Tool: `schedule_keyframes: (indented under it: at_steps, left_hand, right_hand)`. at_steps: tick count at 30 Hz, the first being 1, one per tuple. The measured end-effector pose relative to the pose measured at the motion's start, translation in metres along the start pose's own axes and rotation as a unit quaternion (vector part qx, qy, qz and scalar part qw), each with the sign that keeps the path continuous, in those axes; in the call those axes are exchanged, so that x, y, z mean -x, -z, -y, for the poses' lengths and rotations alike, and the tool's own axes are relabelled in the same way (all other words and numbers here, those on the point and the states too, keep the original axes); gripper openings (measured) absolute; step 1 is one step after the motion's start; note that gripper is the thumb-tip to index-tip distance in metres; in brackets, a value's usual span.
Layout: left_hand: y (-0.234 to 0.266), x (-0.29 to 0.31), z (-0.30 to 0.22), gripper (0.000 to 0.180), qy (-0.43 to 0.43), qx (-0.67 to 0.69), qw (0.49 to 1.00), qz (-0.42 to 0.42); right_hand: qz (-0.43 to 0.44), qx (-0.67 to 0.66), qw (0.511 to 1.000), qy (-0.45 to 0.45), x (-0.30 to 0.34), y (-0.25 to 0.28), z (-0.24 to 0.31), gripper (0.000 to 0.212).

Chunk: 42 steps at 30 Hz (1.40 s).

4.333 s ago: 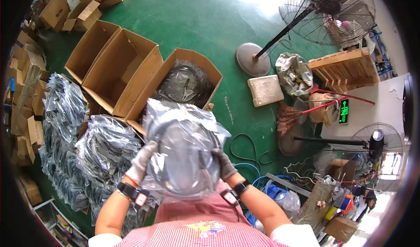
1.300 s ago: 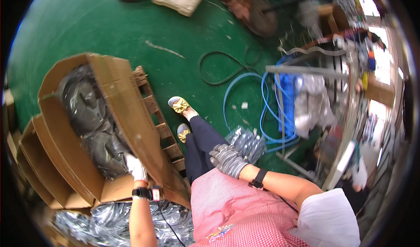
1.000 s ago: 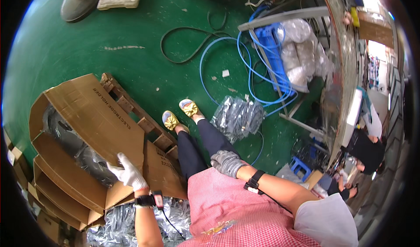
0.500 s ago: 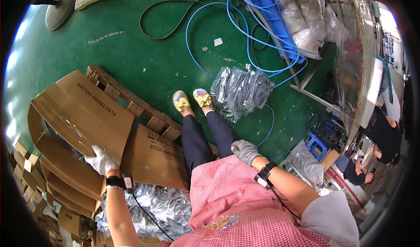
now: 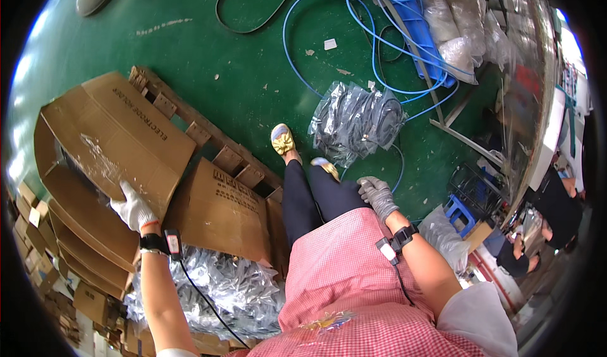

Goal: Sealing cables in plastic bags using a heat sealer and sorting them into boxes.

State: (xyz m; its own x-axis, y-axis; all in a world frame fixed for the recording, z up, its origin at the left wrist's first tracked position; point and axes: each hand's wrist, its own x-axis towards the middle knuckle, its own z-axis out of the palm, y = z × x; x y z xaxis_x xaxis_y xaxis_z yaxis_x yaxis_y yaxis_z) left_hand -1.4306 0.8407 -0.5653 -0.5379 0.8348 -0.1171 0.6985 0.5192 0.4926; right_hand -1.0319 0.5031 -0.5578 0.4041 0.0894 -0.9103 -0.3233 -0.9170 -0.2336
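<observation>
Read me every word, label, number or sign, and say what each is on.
I won't quote printed text, only where it stands:
Upper brown carton panel: one line of dark capitals, legible.
Lower brown carton panel: dark markings in rows, too small to read.
Background carton: dark print, too small to read.

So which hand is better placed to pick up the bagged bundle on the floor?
Likely the right hand: it is by the right thigh, nearer the bagged bundle. The left hand is farther off, at the edge of the brown carton.
</observation>
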Motion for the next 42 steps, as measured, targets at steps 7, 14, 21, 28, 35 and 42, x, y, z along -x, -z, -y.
schedule_keyframes:
  at_steps: [7,14,21,28,35,42]
  left_hand:
    - [-0.007,0.000,0.004,0.059,-0.058,-0.017,0.998,-0.018]
    - [-0.004,-0.008,0.010,0.067,-0.040,-0.039,0.998,0.008]
    - [-0.011,0.008,-0.005,0.071,-0.323,-0.384,0.856,-0.124]
    - [-0.143,0.272,-0.032,0.039,-0.420,-0.276,0.816,0.286]
    - [-0.219,0.481,0.022,0.038,-0.160,-0.205,0.770,0.582]
    - [-0.253,0.539,0.038,0.041,-0.090,-0.198,0.735,0.643]
  right_hand:
    - [0.108,-0.021,0.993,-0.046,0.002,0.003,-0.035,0.024]
    - [0.157,0.058,0.985,-0.051,0.014,0.015,-0.088,0.026]
    - [0.068,-0.021,0.996,-0.049,-0.027,0.116,-0.152,0.023]
    - [-0.087,-0.012,0.990,-0.107,-0.127,0.233,-0.181,0.024]
    - [-0.024,0.002,0.999,-0.041,-0.179,0.218,-0.149,0.021]
    - [0.066,-0.006,0.997,-0.044,-0.202,0.182,-0.179,0.024]
